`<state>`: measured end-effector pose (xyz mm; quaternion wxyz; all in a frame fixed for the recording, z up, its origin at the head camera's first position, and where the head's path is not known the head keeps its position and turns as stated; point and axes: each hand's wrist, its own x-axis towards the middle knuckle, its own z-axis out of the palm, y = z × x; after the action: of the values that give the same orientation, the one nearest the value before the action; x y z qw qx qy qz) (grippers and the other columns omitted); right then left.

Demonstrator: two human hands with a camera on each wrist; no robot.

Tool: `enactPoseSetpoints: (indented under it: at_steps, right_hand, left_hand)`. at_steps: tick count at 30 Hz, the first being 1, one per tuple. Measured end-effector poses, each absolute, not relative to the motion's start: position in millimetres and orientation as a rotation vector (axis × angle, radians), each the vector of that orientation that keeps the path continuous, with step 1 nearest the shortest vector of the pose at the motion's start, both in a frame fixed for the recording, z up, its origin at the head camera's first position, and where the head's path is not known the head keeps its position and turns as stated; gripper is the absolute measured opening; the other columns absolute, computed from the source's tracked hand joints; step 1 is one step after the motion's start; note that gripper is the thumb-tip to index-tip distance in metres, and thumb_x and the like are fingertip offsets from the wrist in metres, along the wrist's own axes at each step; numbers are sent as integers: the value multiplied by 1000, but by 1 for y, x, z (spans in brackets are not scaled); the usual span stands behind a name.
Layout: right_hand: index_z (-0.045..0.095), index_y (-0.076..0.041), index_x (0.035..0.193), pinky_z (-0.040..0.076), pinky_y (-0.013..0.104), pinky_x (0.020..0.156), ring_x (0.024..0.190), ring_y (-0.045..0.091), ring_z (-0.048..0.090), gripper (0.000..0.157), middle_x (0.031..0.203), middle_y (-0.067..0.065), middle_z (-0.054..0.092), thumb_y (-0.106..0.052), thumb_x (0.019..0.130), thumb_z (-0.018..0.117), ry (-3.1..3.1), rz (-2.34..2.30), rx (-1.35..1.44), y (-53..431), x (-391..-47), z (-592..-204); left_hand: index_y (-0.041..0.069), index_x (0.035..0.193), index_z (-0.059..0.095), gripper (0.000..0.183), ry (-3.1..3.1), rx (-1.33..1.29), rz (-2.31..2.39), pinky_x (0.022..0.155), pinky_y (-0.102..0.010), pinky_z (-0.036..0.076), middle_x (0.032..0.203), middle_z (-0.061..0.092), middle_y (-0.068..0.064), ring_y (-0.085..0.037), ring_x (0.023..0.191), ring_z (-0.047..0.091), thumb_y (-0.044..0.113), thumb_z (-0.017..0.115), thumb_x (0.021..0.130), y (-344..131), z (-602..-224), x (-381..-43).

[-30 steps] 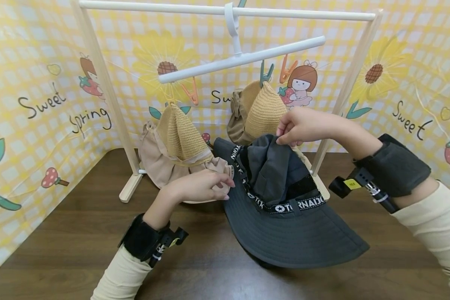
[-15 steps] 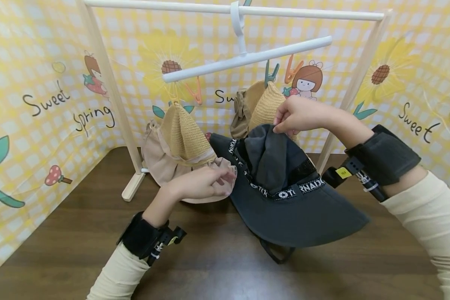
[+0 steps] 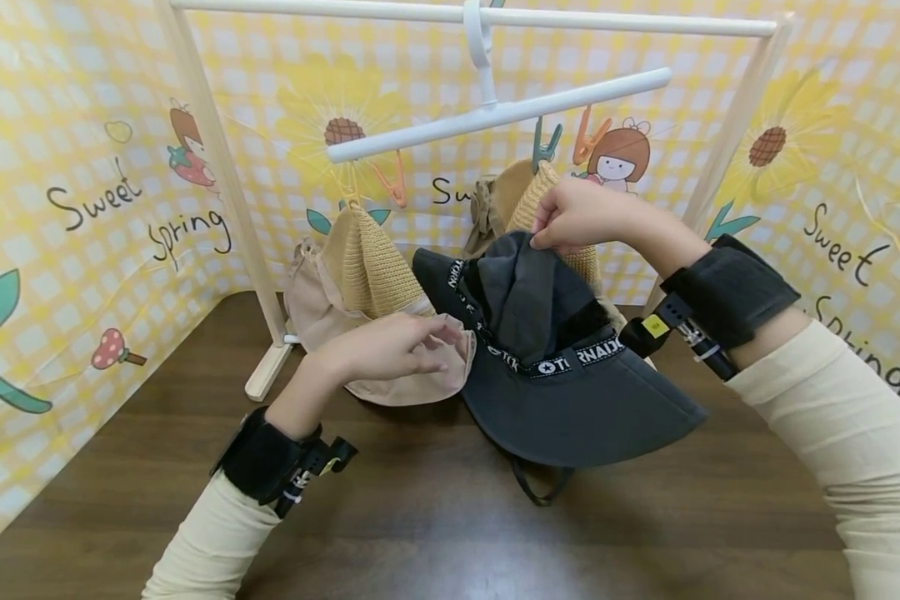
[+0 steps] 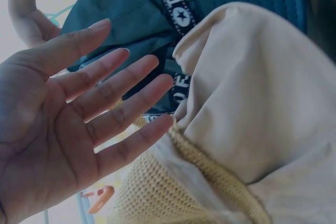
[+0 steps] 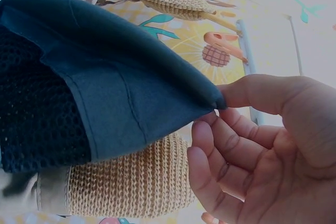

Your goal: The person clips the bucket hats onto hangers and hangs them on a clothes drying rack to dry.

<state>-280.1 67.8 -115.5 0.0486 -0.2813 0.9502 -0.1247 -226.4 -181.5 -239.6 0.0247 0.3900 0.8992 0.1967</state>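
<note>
My right hand (image 3: 581,215) pinches the crown of a dark grey bucket hat (image 3: 585,408) between thumb and fingertips. The hat's wide brim hangs toward me with its lettered band showing, and a dark cord dangles below. In the right wrist view the pinched crown comes to a point at the fingertips (image 5: 223,98). My left hand (image 3: 382,350) is spread, palm toward its wrist camera, beside a straw hat with a pinkish-beige cloth brim (image 3: 435,379). That hat hangs from a yellow clothespin (image 3: 351,183). Behind the dark hat, a second straw hat (image 3: 528,196) hangs from a green clothespin (image 3: 546,146).
A white hanger (image 3: 495,117) tilts, right end higher, on the white bar (image 3: 615,21) of a wooden rack (image 3: 217,183). Orange clothespins (image 3: 588,137) hang from it. Yellow checked cloth (image 3: 105,75) surrounds the brown table (image 3: 390,517).
My right hand has lifted the dark hat up and slightly left, so its cord now shows beneath the brim. The left hand's fingers have spread, and it has shifted slightly left.
</note>
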Motion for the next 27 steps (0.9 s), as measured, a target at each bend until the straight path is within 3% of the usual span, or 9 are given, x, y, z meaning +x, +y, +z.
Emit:
enactPoseSetpoints:
  at_steps: [7, 12, 18, 27]
  right_hand:
    - [63, 0, 94, 45, 32, 60, 57, 15, 54, 15, 60, 0, 56, -13, 90, 56, 2904, -400, -857, 62, -288, -120]
    - [63, 0, 93, 45, 27, 56, 60, 14, 56, 14, 64, 2, 58, -13, 90, 57, 2922, -410, -849, 60, -292, -120]
    - [64, 1, 93, 42, 20, 49, 56, 10, 53, 14, 64, 1, 57, -11, 90, 57, 2936, -437, -870, 55, -297, -118]
    - [65, 0, 91, 43, 19, 47, 49, 8, 50, 15, 60, 0, 54, -10, 90, 55, 2953, -440, -876, 42, -304, -116]
  left_hand:
    - [3, 118, 55, 30, 2845, 1165, 664, 87, -45, 52, 114, 65, -16, -27, 103, 62, 12, 60, 90, -191, -225, -231]
    - [4, 120, 54, 31, 2950, 1038, 706, 91, -45, 50, 122, 60, -16, -27, 107, 60, 13, 59, 91, -197, -209, -235]
    - [3, 125, 51, 37, 3075, 745, 859, 91, -47, 50, 129, 56, -16, -30, 110, 58, 20, 58, 93, -201, -190, -250]
    - [2, 141, 32, 54, 3192, 325, 1114, 98, -46, 46, 145, 41, -14, -29, 122, 50, 28, 49, 96, -204, -164, -266]
